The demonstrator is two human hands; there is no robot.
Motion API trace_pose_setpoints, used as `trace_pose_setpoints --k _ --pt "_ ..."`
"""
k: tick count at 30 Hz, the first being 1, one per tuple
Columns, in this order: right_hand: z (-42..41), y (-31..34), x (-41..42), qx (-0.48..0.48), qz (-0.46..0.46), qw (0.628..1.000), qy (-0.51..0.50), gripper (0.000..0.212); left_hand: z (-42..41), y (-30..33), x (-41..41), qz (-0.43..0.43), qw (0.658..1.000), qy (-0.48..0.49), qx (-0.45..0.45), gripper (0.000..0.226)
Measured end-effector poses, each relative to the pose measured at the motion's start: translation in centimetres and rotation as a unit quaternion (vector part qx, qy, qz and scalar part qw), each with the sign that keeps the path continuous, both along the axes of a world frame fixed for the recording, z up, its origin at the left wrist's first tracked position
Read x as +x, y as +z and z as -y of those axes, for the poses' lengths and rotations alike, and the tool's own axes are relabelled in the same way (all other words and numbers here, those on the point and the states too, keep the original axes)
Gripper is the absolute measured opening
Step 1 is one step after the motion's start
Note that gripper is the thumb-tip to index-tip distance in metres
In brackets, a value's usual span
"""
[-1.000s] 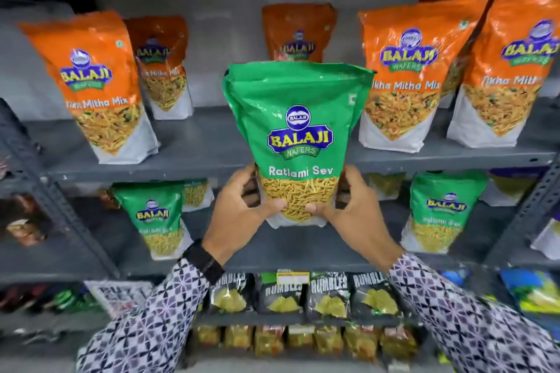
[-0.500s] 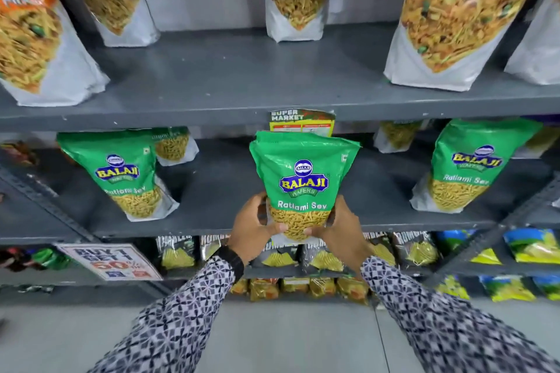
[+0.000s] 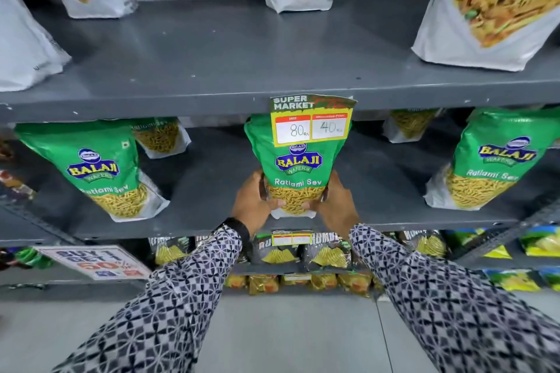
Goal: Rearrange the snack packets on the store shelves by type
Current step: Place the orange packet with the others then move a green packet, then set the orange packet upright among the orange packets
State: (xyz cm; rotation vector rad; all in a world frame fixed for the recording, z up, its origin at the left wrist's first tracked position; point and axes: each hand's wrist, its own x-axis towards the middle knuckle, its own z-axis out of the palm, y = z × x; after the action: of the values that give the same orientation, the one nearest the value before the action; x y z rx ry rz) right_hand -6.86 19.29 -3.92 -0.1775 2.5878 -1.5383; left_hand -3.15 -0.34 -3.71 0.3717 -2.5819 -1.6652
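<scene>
Grey metal shelving [image 3: 212, 70] fills frame, matte, paint scuffed. Your left hand [image 3: 253, 201] and right hand [image 3: 335, 201] clamp green Ratlami Sev packet [image 3: 298, 166] at its lower sides, thumbs on front; glossy pouch upright at frame centre, base on middle shelf. Paper price tag [image 3: 312, 123] on upper shelf lip covers packet's top. Matching green packets at mid left [image 3: 91, 166] and mid right [image 3: 497, 160]. White-bottomed pouches [image 3: 485, 18] along top. Promo sign [image 3: 94, 262] lower left.
</scene>
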Motion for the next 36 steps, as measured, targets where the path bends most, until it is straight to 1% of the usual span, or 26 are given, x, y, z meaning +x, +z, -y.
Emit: trace_pose_setpoints --k 5,8,11,13,15,17,20,22,24,26,28,29,31,32,34,36 --pt "-0.1 0.3 -0.1 0.028 0.006 1.000 0.009 0.072 0.1 0.4 0.2 0.007 1.000 -0.007 -0.007 0.064" --pt "-0.6 1.2 0.4 0.047 0.005 0.999 0.010 0.069 -0.1 1.4 1.3 0.005 1.000 0.010 -0.013 0.066" --pt "-1.7 2.8 1.7 0.036 -0.021 0.999 -0.021 0.071 -0.4 3.6 3.2 -0.019 0.998 0.052 -0.024 0.055" --pt "-2.8 4.9 3.4 0.008 -0.050 0.998 -0.039 0.066 -0.7 5.5 4.7 -0.039 0.996 0.068 -0.048 0.042" --pt "-4.2 7.3 5.2 -0.027 -0.086 0.995 -0.045 0.057 -1.3 7.9 6.5 -0.057 0.995 0.051 -0.066 0.026" --pt "-5.7 9.8 6.7 -0.054 -0.124 0.990 -0.044 0.046 -2.4 10.5 8.3 -0.075 0.995 0.015 -0.068 0.016" --pt "-7.8 14.4 8.2 -0.078 -0.177 0.980 -0.041 0.040 -5.1 15.6 10.1 -0.114 0.989 -0.054 -0.075 0.013" --pt "-9.1 17.8 8.4 -0.091 -0.221 0.970 -0.042 0.040 -7.4 19.6 10.2 -0.170 0.977 -0.087 -0.096 0.013" --pt "-10.3 21.0 7.9 -0.097 -0.265 0.958 -0.050 0.040 -9.6 23.1 9.0 -0.222 0.966 -0.100 -0.088 0.012" --pt "-11.6 23.7 6.9 -0.093 -0.301 0.946 -0.069 0.040 -11.4 25.8 6.8 -0.255 0.960 -0.100 -0.064 0.015" --pt "-13.1 25.5 5.7 -0.082 -0.330 0.935 -0.104 0.044 -12.8 27.7 4.0 -0.279 0.955 -0.095 -0.037 0.022" --pt "-13.9 26.3 5.0 -0.075 -0.346 0.926 -0.129 0.050 -13.4 28.4 2.6 -0.281 0.955 -0.092 -0.026 0.029" --pt "-15.5 27.6 3.7 -0.058 -0.362 0.914 -0.177 0.064 -14.7 29.7 0.2 -0.250 0.963 -0.099 -0.012 0.050" --pt "-16.2 28.2 3.0 -0.054 -0.353 0.914 -0.190 0.068 -15.3 30.1 -0.9 -0.222 0.969 -0.109 0.002 0.063" --pt "-17.3 28.8 1.6 -0.050 -0.314 0.931 -0.178 0.075 -16.6 30.8 -2.6 -0.176 0.975 -0.132 0.030 0.081" --pt "-17.9 29.0 0.2 -0.061 -0.271 0.949 -0.146 0.085 -17.4 30.8 -4.2 -0.160 0.976 -0.145 0.035 0.089"
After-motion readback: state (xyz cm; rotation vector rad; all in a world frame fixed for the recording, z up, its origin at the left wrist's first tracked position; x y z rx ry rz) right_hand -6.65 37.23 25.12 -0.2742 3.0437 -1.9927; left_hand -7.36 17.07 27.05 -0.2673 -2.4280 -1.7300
